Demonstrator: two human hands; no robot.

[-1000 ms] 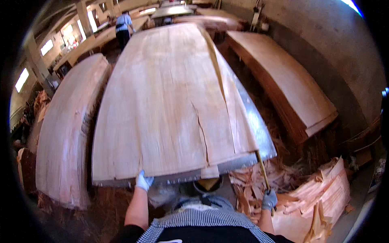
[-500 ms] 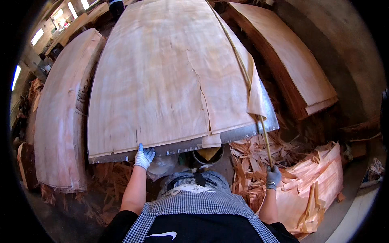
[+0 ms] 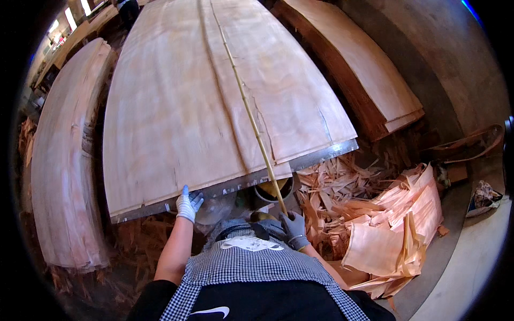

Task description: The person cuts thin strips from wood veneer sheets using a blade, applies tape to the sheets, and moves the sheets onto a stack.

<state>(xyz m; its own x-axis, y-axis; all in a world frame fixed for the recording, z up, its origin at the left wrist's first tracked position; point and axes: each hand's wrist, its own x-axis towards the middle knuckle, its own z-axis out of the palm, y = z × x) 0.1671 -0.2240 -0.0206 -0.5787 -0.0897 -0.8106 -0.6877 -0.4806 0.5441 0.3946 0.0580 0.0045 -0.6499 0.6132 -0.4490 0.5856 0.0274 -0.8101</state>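
Observation:
A wide pale wood veneer sheet covers a long table, and a ragged crack runs through its right part near the front. My right hand, in a grey glove, is closed round the near end of a long thin bamboo stick. The stick lies lengthwise over the sheet, its far part reaching the far end. At the front edge, left of the middle, my left hand in a white glove with blue fingertips rests against the sheet's border, fingers spread. The dark table edge shows beneath the veneer.
Stacks of veneer stand to the left and to the right. A heap of torn veneer scraps lies on the floor at the right. Under the front edge sits a dark bucket. Another person stands at the far left.
My right hand has swung the stick leftward from the table's right side to the sheet's middle. The folded right edge of the sheet now lies flat. My left hand stays at the edge.

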